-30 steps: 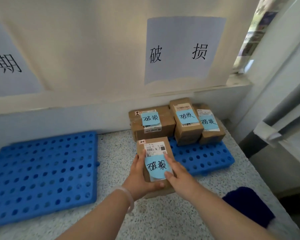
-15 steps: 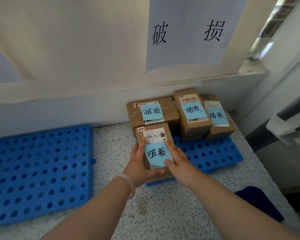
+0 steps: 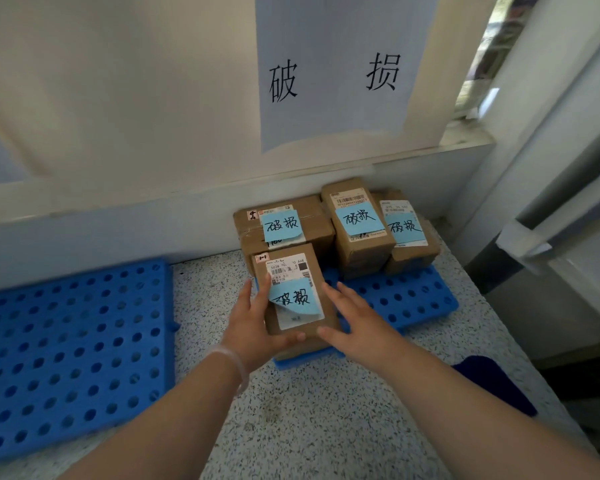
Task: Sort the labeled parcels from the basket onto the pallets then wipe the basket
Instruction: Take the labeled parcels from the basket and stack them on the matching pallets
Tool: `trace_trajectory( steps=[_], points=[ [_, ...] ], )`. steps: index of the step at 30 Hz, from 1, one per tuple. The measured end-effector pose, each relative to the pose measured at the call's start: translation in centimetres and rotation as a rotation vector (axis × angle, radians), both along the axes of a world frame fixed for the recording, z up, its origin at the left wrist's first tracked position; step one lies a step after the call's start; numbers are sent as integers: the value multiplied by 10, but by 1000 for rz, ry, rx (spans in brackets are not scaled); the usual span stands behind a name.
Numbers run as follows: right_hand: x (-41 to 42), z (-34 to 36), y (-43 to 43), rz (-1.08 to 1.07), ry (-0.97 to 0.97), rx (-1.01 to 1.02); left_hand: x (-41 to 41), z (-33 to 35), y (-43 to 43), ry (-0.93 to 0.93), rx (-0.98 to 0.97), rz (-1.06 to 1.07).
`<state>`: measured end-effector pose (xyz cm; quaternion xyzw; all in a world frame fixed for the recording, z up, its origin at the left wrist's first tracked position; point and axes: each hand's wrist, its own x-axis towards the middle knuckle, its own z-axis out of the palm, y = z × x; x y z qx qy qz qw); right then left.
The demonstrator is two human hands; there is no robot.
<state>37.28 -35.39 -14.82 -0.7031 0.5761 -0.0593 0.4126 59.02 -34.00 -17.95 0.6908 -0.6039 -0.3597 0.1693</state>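
A blue perforated plastic pallet (image 3: 66, 348) lies at the left on the speckled grey surface (image 3: 291, 427). Near the middle, the left hand (image 3: 253, 327), with a pale band at its wrist, holds a brown cardboard parcel (image 3: 293, 299) that carries a white shipping label and a blue handwritten note. Its grip pinches the box, with the fingers along the left edge and the thumb curled across the near end. The parcel sits on the near left corner of a second blue perforated pallet (image 3: 413, 299). The right hand (image 3: 357, 327) lies just beside the parcel's right edge, its grip spread and fingers straight; I cannot tell whether it touches. Behind, three more brown note-tagged boxes (image 3: 357, 237) stand against the wall, under a white paper sheet (image 3: 333, 74) bearing two black characters. A dark blue cloth (image 3: 492, 379) lies at the far right.
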Motion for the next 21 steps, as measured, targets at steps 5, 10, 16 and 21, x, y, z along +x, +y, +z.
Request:
trace_trajectory(
  steps=[5,10,16,21],
  points=[
    [-24,19,32,12,99,-116,-25,32,12,-269,-207,-39],
    [-59,40,75,-26,210,-313,-87,67,34,-393,-335,-218],
    [-140,78,142,-213,330,-424,-198,95,76,-406,-459,-388],
    [-234,115,212,-383,385,-476,-307,125,116,-324,-576,-529]
  ],
)
